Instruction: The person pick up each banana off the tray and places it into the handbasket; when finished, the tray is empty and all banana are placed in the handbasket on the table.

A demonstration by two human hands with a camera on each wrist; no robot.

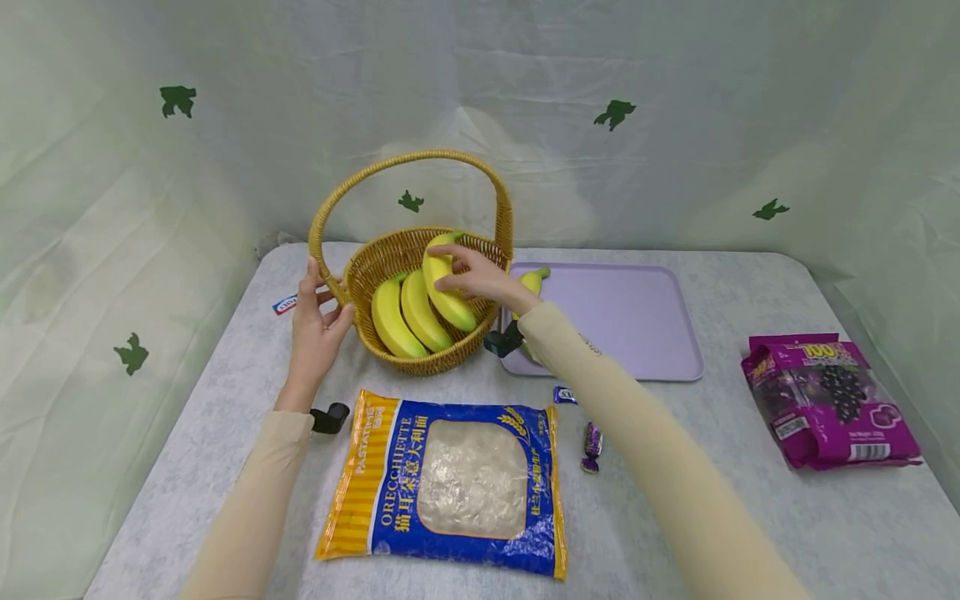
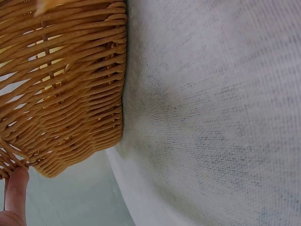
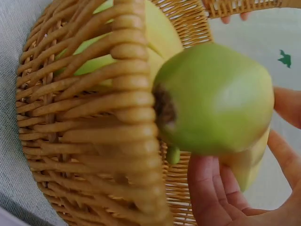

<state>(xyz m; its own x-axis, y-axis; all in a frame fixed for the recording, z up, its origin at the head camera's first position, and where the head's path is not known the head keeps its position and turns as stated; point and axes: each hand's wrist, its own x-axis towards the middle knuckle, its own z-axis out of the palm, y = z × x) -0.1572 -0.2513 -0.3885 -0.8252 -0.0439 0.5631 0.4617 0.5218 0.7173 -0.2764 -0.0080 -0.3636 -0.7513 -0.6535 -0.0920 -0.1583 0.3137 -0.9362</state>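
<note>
A wicker basket [image 1: 401,362] with a tall arched handle stands at the back of the table. My left hand [image 1: 315,333] grips its left side where the handle meets the rim; in the left wrist view one finger [image 2: 18,190] touches the weave. Two yellow bananas [image 1: 396,321] lie side by side inside the basket. My right hand [image 1: 483,279] holds another banana [image 1: 457,310] between thumb and fingers, at the basket's right side. In the right wrist view this banana's dark-tipped greenish end [image 3: 216,99] is close to the rim.
A lilac tray [image 1: 615,317] lies right of the basket, with a banana [image 1: 532,281] partly hidden by my right arm. A blue-and-yellow pasta bag [image 1: 472,479] lies in front. A purple grape-picture bag [image 1: 836,404], small wrapped sweets [image 1: 592,442] and a small packet [image 1: 285,304] are about.
</note>
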